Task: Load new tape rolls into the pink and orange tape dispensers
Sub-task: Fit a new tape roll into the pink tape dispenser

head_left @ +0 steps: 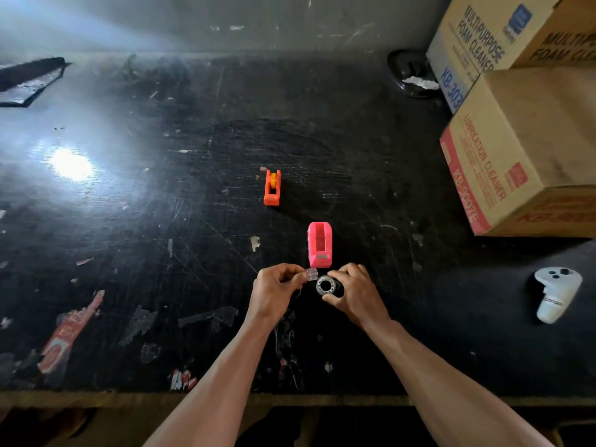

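table (193, 221): scratched glossy black | dispensers (319, 245): smooth plastic | boxes (522, 150): matt cardboard

Pink dispenser (319, 245), orange dispenser (272, 188), scuffed black table (161, 204), white controller (555, 293), tan boxes (522, 150).

**One head-worn view, looking down and forward**

I have a single camera to work from, worn on the head and tilted steeply down over the dark tabletop (161, 221). It faces forward toward the far wall, and the wide lens bends the near table edge and the cardboard boxes (516, 150) at the right. Both forearms enter from the bottom of the frame, and the hands (277, 290) meet close below the lens, just under centre. The pink dispenser (319, 244) sits just beyond them, the orange dispenser (272, 188) farther out. There is no second view, so no overlap.
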`<state>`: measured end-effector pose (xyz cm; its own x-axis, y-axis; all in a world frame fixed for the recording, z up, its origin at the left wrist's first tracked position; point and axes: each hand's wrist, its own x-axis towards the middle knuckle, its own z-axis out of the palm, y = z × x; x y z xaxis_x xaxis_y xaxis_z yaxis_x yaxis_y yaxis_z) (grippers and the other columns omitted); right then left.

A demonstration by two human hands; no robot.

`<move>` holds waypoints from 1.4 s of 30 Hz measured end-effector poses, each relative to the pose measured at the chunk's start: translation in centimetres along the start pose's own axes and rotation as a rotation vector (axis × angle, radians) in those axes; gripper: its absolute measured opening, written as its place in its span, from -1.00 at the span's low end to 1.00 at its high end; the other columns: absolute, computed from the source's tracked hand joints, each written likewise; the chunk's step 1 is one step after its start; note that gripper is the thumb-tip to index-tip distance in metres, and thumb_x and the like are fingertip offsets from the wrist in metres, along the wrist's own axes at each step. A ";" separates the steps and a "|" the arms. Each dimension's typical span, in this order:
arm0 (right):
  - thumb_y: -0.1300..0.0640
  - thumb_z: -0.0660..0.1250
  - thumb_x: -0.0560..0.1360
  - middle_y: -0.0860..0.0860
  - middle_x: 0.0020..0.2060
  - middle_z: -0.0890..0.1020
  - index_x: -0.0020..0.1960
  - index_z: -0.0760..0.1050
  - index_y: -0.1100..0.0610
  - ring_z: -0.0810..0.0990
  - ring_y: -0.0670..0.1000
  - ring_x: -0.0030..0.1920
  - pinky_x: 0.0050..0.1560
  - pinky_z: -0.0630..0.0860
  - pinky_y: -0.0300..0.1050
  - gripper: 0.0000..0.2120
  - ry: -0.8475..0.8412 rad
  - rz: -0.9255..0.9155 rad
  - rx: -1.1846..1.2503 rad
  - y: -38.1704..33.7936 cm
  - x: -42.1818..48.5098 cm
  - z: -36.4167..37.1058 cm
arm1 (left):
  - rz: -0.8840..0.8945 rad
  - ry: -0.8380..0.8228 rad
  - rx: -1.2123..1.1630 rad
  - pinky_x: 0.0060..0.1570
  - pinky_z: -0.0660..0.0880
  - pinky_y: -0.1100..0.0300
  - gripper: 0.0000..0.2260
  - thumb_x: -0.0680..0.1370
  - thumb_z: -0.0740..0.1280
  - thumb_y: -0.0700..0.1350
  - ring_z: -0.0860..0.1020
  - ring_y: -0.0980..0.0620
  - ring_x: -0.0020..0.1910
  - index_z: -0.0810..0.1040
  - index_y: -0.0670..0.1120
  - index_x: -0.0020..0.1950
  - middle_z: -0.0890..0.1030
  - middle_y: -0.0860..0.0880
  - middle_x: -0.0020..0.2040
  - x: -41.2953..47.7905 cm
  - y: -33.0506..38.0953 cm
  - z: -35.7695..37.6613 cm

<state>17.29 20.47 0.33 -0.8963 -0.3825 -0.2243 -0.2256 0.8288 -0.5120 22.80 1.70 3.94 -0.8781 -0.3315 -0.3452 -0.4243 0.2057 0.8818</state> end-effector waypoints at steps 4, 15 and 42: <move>0.01 0.53 0.45 0.03 0.20 0.56 0.41 0.55 0.11 0.45 0.05 0.27 0.29 0.36 -0.21 -0.44 0.000 -0.004 0.015 -0.1 -0.1 0.1 | -0.008 -0.010 0.013 -0.03 0.63 0.24 -0.98 0.55 0.51 -0.07 0.69 0.19 -0.21 0.75 0.04 -0.06 0.75 0.07 -0.22 0.1 -0.1 0.1; 0.05 0.51 0.41 -0.02 0.09 0.68 0.22 0.60 0.06 0.55 0.06 0.12 0.08 0.40 -0.24 -0.61 0.118 -0.077 0.074 -1.8 -0.6 -2.0 | -0.007 -0.022 0.031 -0.21 0.54 0.42 -0.98 0.54 0.52 -0.09 0.68 0.26 -0.25 0.75 0.02 -0.08 0.76 0.06 -0.20 0.0 0.4 0.5; 0.07 0.56 0.44 0.01 0.16 0.65 0.29 0.59 0.14 0.55 0.02 0.19 0.12 0.51 -0.19 -0.54 0.261 -0.269 0.050 -5.5 -1.3 -7.2 | 0.146 -0.059 0.061 -0.19 0.48 0.50 -0.97 0.52 0.53 -0.07 0.67 0.26 -0.18 0.75 0.03 -0.05 0.74 0.11 -0.17 0.2 4.8 -1.7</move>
<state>16.97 19.33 9.37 -0.8763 -0.4611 0.1395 -0.4527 0.6894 -0.5655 20.99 1.04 8.67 -0.9422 -0.2394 -0.2345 -0.3021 0.3043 0.9034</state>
